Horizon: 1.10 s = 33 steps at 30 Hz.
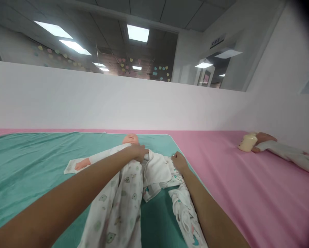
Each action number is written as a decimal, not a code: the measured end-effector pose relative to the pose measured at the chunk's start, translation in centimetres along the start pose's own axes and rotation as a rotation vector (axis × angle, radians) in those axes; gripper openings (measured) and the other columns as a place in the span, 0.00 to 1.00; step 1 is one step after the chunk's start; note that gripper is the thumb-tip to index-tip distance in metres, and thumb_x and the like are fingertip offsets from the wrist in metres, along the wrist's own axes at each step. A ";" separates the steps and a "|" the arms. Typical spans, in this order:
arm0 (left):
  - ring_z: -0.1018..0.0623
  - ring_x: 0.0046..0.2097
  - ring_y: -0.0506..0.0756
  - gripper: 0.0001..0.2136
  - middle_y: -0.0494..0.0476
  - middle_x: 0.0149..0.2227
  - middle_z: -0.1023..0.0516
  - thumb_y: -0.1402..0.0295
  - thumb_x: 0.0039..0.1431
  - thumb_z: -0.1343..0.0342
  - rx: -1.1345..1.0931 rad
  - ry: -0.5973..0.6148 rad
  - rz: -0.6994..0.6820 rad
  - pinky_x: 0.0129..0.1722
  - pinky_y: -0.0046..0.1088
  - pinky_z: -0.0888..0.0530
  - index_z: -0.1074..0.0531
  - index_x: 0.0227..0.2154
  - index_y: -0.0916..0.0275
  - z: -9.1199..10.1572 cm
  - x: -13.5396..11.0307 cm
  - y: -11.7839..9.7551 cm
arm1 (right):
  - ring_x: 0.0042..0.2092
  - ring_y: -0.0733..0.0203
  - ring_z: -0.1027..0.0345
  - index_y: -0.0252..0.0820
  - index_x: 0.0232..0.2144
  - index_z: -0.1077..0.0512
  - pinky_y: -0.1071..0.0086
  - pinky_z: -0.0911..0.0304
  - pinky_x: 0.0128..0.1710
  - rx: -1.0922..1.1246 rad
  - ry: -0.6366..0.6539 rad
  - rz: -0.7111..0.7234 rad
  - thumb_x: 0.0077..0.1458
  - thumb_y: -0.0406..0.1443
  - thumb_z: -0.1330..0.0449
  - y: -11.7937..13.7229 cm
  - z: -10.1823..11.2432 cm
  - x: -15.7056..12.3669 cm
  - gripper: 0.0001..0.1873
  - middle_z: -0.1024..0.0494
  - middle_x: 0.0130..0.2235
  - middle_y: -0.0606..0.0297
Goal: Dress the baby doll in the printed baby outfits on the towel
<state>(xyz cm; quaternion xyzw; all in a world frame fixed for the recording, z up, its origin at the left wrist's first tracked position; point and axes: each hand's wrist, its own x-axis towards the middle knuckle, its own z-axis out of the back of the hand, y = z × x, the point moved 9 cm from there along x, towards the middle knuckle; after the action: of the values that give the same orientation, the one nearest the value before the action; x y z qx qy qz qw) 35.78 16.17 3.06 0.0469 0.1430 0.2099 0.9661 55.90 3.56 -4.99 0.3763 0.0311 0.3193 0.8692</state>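
A baby doll (130,138) lies on its back on the green sheet, its head toward the wall. One doll arm (82,164) stretches left in a white sleeve (110,153). My left hand (139,152) is at the doll's chest, fingers bent around the edge of a white baby shirt (157,168) with a small coloured print inside. To the right, my right hand (179,161) has its fingers closed on the shirt's printed sleeve side. The doll's other arm is hidden. Pale patterned baby clothing (118,206) covers the doll's lower body toward me.
Another printed baby garment (187,215) lies bunched under my right forearm. The green sheet (41,155) covers part of a pink mattress (221,172). Far right are a cream bottle (247,142) and a second doll (286,150). A white wall (118,103) with windows stands behind.
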 end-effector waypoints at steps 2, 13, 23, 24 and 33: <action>0.34 0.54 0.71 0.38 0.63 0.57 0.36 0.66 0.39 0.37 0.003 0.049 -0.003 0.46 0.47 0.32 0.41 0.58 0.46 -0.3 -0.4 1.0 | 0.24 0.66 0.48 0.43 0.23 0.47 0.72 0.56 0.23 0.035 -0.035 -0.018 0.48 0.35 0.51 -0.2 0.3 0.1 0.06 0.40 0.22 0.72; 0.28 0.47 0.66 0.17 0.71 0.47 0.29 0.69 0.51 0.46 0.061 -0.192 -0.168 0.46 0.45 0.33 0.31 0.45 0.63 -1.9 0.7 -3.5 | 0.24 0.66 0.49 0.44 0.20 0.48 0.73 0.54 0.23 0.128 -0.104 -0.051 0.43 0.35 0.50 -0.3 1.0 0.2 0.07 0.43 0.20 0.72; 0.28 0.44 0.61 0.11 0.61 0.43 0.26 0.62 0.54 0.47 0.019 -0.219 -0.170 0.45 0.37 0.35 0.30 0.39 0.59 2.5 -1.7 1.9 | 0.23 0.67 0.50 0.44 0.21 0.48 0.73 0.54 0.20 0.274 -0.184 -0.135 0.42 0.37 0.49 -2.2 1.5 0.8 0.08 0.44 0.20 0.72; 0.27 0.43 0.60 0.11 0.61 0.43 0.26 0.62 0.54 0.47 -0.012 -0.213 -0.150 0.45 0.37 0.35 0.30 0.39 0.59 2.6 -1.9 2.6 | 0.23 0.67 0.51 0.44 0.21 0.48 0.73 0.54 0.19 0.291 -0.189 -0.143 0.42 0.37 0.49 -2.4 1.4 0.8 0.08 0.45 0.20 0.73; 0.28 0.41 0.59 0.09 0.59 0.40 0.26 0.61 0.55 0.49 -0.051 -0.246 -0.165 0.43 0.34 0.36 0.32 0.36 0.59 2.5 -3.5 4.4 | 0.23 0.68 0.54 0.45 0.21 0.51 0.74 0.55 0.19 0.374 -0.250 -0.176 0.43 0.36 0.49 -3.7 2.1 1.2 0.10 0.49 0.21 0.73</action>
<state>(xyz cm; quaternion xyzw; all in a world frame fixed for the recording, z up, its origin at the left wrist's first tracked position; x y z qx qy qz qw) 31.74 18.62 7.03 0.0357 0.0214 0.1258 0.9912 59.44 1.08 -5.77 0.5629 0.0144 0.1821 0.8060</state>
